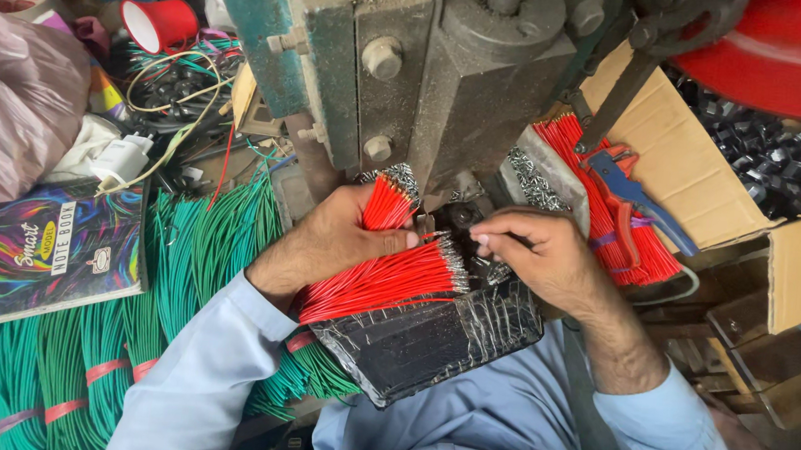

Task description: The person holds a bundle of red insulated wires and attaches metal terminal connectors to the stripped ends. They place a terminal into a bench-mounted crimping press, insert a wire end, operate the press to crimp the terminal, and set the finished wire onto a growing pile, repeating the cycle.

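My left hand grips a thick bundle of short red wires with metal-tipped ends, fanned out over a black taped pad below a grey-green press machine. My right hand pinches a single red wire between thumb and forefinger, just under the machine's die and right of the bundle's tips. Both forearms wear light blue sleeves.
Bundles of green wires lie at the left beside a colourful notebook. More red wires and blue-handled pliers rest on a cardboard box with black parts at the right. A red cup stands at the back.
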`<state>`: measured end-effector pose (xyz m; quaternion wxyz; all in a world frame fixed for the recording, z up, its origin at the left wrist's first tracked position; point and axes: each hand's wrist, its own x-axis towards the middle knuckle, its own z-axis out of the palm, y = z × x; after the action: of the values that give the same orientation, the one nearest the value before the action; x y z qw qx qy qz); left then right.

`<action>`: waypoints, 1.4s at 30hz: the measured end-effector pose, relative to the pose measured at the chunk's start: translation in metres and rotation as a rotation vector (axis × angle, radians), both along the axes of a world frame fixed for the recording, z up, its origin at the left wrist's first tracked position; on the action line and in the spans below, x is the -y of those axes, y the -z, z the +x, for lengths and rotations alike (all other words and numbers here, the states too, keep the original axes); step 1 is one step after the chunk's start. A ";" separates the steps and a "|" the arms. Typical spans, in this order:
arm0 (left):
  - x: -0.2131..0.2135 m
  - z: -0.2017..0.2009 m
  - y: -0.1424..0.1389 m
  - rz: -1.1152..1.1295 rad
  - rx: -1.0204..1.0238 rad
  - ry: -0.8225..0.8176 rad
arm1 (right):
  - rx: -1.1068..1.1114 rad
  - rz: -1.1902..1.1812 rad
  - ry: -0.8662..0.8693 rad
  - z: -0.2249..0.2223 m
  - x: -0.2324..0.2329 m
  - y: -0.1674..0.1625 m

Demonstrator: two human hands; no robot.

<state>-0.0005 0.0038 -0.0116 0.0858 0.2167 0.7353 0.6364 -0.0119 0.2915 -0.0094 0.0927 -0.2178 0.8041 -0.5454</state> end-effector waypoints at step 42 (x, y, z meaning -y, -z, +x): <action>0.005 -0.003 -0.001 -0.053 0.105 -0.103 | -0.129 -0.237 0.001 -0.018 0.045 0.029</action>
<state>-0.0031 -0.0008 -0.0102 0.0972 0.1423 0.7564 0.6310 -0.0298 0.2462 -0.0385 0.0139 -0.2614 0.7385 -0.6213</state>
